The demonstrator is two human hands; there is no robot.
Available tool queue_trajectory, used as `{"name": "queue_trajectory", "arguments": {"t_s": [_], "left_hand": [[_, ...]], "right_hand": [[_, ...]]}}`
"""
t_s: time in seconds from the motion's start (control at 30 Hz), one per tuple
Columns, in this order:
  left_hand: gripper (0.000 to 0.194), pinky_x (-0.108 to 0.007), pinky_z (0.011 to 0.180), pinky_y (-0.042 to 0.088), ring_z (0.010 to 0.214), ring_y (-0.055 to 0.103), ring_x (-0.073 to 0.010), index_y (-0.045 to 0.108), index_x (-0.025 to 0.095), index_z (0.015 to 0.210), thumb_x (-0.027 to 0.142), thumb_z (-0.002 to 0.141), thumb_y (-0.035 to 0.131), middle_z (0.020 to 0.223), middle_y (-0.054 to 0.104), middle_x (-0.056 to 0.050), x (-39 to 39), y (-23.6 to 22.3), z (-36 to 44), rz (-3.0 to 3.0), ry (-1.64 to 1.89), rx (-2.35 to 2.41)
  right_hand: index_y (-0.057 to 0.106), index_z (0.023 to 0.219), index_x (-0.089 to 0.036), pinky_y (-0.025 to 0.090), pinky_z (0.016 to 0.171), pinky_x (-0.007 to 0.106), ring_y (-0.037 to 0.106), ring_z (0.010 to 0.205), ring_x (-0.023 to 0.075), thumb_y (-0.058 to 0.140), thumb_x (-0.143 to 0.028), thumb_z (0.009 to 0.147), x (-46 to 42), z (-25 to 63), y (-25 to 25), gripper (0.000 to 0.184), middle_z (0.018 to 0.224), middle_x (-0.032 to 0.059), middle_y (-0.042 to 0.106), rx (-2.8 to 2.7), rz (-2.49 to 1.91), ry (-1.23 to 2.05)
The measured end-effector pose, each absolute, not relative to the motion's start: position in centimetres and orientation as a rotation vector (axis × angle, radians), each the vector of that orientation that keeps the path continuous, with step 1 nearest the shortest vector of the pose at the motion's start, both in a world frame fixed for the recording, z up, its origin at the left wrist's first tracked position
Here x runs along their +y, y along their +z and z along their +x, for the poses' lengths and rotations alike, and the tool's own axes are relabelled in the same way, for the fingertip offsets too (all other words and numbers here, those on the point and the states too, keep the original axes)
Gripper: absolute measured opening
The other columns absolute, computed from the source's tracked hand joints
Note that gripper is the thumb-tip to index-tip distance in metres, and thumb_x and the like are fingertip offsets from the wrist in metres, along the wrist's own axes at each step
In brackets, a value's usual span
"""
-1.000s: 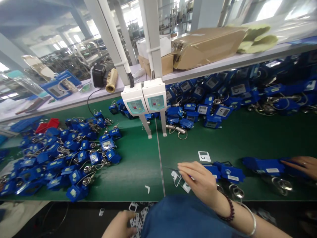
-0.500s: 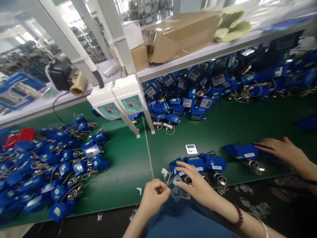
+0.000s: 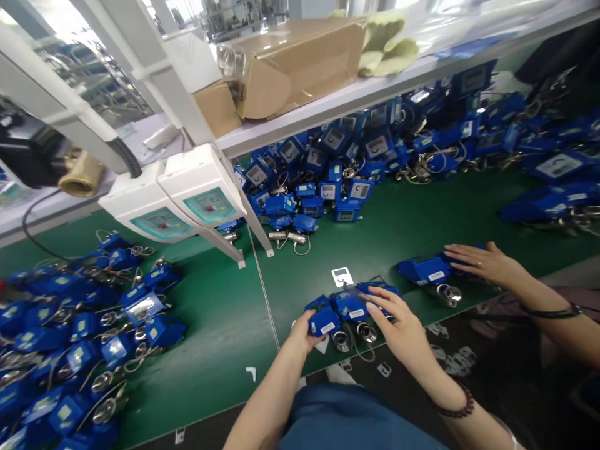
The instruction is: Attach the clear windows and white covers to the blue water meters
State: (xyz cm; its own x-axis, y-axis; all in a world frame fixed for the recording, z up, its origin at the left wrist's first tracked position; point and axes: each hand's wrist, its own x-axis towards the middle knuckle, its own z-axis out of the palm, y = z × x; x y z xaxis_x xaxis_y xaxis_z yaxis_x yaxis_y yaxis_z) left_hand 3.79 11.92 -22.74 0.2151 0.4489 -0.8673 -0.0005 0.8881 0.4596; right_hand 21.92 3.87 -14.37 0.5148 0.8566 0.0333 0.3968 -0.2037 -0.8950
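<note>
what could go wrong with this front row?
Snag: a thin cable loops at the green bench's front edge; a hand might catch it.
Drop: the leftmost blue housing, held by the left hand, is near that edge, its metal fitting towards it; a slip might send it over.
Shift: the white label lies just behind the row and might get brushed aside.

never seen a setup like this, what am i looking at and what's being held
There's no machine, just a person working bare-handed; the one camera, worn on their head, looks forward and down. The left hand grips the leftmost blue-cased device in a short row; the right hand is over that row, but blur hides whether it holds anything. The hand farther right is another person's. Also on the green bench are a flat card and piles of similar devices.
</note>
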Motion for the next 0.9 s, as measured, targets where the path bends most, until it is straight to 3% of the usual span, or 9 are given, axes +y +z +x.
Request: {"name": "queue_trajectory", "arguments": {"t_s": [0.13,0.23,0.4,0.5,0.57,0.63,0.7,0.8,0.9], "left_hand": [[0.078,-0.033,0.083,0.046,0.096,0.061,-0.0235,0.054,0.017,0.123,0.029,0.049,0.075,0.103,0.068,-0.007,11.2,-18.2,0.7,0.541,0.501,1.327],[0.067,-0.032,0.087,0.045,0.098,0.060,-0.0263,0.068,0.016,0.107,0.020,0.041,0.077,0.101,0.071,-0.007,11.5,-12.9,-2.6,0.728,0.574,1.192],[0.060,-0.039,0.092,0.045,0.109,0.057,-0.0315,0.066,0.020,0.111,0.048,0.059,0.074,0.120,0.065,-0.010,10.2,-5.7,-7.9,1.096,0.780,0.951],[0.082,-0.042,0.101,0.042,0.130,0.040,-0.0331,0.045,0.029,0.133,0.061,0.061,0.071,0.148,0.036,-0.008,7.6,-4.2,-10.0,1.285,0.953,0.943],[0.100,-0.047,0.107,0.036,0.136,0.029,-0.0332,0.026,0.033,0.141,0.055,0.057,0.077,0.152,0.023,-0.009,5.8,-4.1,-10.5,1.576,1.000,1.039],[0.106,-0.050,0.107,0.036,0.134,0.033,-0.0323,0.018,0.031,0.143,0.038,0.058,0.081,0.145,0.030,-0.013,4.7,-4.0,-10.6,1.869,1.093,1.149],[0.097,-0.048,0.102,0.042,0.125,0.043,-0.0301,0.022,0.027,0.140,0.025,0.060,0.076,0.133,0.040,-0.014,4.1,-3.9,-10.6,2.028,1.239,1.212],[0.087,-0.044,0.095,0.048,0.118,0.048,-0.0295,0.031,0.021,0.135,0.024,0.059,0.073,0.125,0.044,-0.014,3.9,-3.2,-11.1,2.014,1.369,1.212],[0.084,-0.043,0.094,0.048,0.119,0.047,-0.0300,0.032,0.021,0.133,0.025,0.060,0.073,0.126,0.044,-0.015,3.7,-2.2,-11.7,2.003,1.402,1.144]], "right_hand": [[0.048,0.131,-0.022,0.043,0.098,0.048,0.049,0.119,0.0290,0.055,-0.058,0.078,4.7,19.9,-14.0,0.065,0.136,0.0145,0.045,-0.910,-1.739,0.915],[0.033,0.141,-0.017,0.042,0.100,0.047,0.048,0.121,0.0298,0.063,-0.060,0.072,5.7,17.2,-12.4,0.086,0.138,0.0185,0.043,-0.951,-1.524,1.387],[0.037,0.138,-0.023,0.043,0.099,0.046,0.049,0.122,0.0286,0.072,-0.050,0.070,6.7,12.9,-6.9,0.081,0.131,0.0144,0.054,-0.966,-1.155,1.661],[0.033,0.140,-0.025,0.049,0.092,0.045,0.053,0.117,0.0292,0.072,-0.049,0.070,6.4,11.1,-4.3,0.084,0.134,0.0147,0.051,-0.904,-1.168,1.611],[0.033,0.141,-0.026,0.051,0.089,0.042,0.054,0.116,0.0295,0.073,-0.049,0.069,6.0,10.0,-3.4,0.085,0.138,0.0148,0.047,-0.944,-1.178,1.561],[0.033,0.141,-0.026,0.053,0.086,0.041,0.054,0.116,0.0298,0.071,-0.050,0.071,5.7,9.0,-3.0,0.084,0.142,0.0144,0.043,-1.015,-1.186,1.524],[0.031,0.142,-0.028,0.054,0.084,0.041,0.055,0.114,0.0299,0.066,-0.051,0.074,5.6,8.4,-2.4,0.081,0.145,0.0140,0.039,-1.135,-1.208,1.451],[0.040,0.138,-0.029,0.052,0.089,0.047,0.053,0.116,0.0320,0.064,-0.052,0.075,5.4,8.7,-0.9,0.071,0.148,0.0112,0.033,-1.314,-1.309,1.011],[0.064,0.111,-0.028,0.051,0.091,0.046,0.057,0.110,0.0309,0.059,-0.046,0.081,4.9,9.9,1.1,0.035,0.132,0.0083,0.054,-1.306,-1.366,0.568]]}}
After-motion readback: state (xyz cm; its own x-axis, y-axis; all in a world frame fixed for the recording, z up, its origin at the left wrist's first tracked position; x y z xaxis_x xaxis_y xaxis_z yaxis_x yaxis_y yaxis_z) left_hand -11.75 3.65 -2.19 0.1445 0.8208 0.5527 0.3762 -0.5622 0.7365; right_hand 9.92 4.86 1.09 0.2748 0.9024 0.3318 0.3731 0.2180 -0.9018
